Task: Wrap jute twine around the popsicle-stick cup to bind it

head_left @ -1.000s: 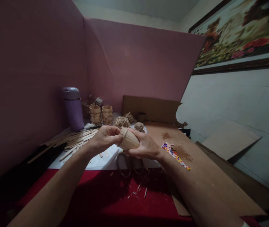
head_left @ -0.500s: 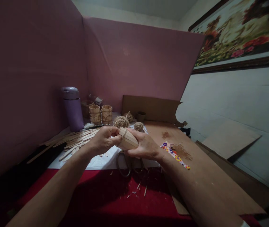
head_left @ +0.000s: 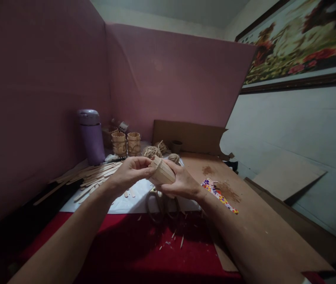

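A small cup made of wooden craft sticks (head_left: 166, 173) lies tilted on its side above the table, a band of twine (head_left: 157, 164) round it near its left end. My right hand (head_left: 184, 182) wraps the cup from the right, thumb on top. At the left end, my left hand (head_left: 132, 172) pinches the cup's edge beside the twine; whether it also holds a loose twine end is too small to tell. Below the hands lies a pair of scissors (head_left: 153, 213), partly in shadow. Behind them sits a ball of twine (head_left: 151, 152), partly hidden.
Loose craft sticks (head_left: 97, 177) lie in a pile at the left. Behind them stand a purple bottle (head_left: 92, 142) and two decorated stick cups (head_left: 119, 144). Cardboard (head_left: 256, 221) covers the right side, with a flower-patterned strip (head_left: 221, 197) on it. Wood splinters (head_left: 182, 241) dot the red cloth (head_left: 120, 244).
The cup has turned a little and shifted slightly right in my right hand. My left fingers have straightened somewhat and moved along the cup's left edge.
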Demonstrator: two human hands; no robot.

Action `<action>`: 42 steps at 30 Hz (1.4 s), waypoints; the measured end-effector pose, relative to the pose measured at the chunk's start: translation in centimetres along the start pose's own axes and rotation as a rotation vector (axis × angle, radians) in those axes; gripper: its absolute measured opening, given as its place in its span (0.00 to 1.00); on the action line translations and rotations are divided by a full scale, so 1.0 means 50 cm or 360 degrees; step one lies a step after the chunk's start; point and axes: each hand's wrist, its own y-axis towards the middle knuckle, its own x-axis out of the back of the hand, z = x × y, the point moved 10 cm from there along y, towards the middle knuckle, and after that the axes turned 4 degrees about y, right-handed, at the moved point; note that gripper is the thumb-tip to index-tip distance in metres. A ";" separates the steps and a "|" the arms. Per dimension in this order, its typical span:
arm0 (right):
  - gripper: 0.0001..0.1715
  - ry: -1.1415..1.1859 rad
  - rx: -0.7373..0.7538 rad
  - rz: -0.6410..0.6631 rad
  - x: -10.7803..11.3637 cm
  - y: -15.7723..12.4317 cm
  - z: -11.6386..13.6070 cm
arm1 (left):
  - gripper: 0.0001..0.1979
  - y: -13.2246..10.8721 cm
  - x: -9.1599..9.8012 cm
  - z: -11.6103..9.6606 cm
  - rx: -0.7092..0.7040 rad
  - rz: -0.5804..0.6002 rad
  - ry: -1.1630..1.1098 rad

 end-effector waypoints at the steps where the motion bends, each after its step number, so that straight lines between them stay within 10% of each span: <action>1: 0.45 0.0012 0.0005 -0.0003 0.000 0.000 0.001 | 0.14 -0.001 -0.002 0.002 0.0006 0.0016 -0.0073; 10: 0.44 -0.0038 0.0090 -0.0184 0.017 0.001 0.016 | 0.12 0.002 -0.006 -0.013 -0.0062 -0.0062 -0.0018; 15: 0.10 -0.0277 0.0391 -0.0707 0.077 -0.027 0.084 | 0.12 -0.005 -0.004 -0.032 -0.0126 -0.0146 0.0353; 19: 0.06 -0.0490 0.0570 -0.0713 0.066 -0.042 0.120 | 0.10 -0.013 -0.007 -0.052 -0.0266 -0.0225 0.0596; 42: 0.06 -0.0749 0.0630 -0.0741 0.043 -0.051 0.142 | 0.09 -0.048 -0.058 -0.101 -0.0960 -0.0516 0.1598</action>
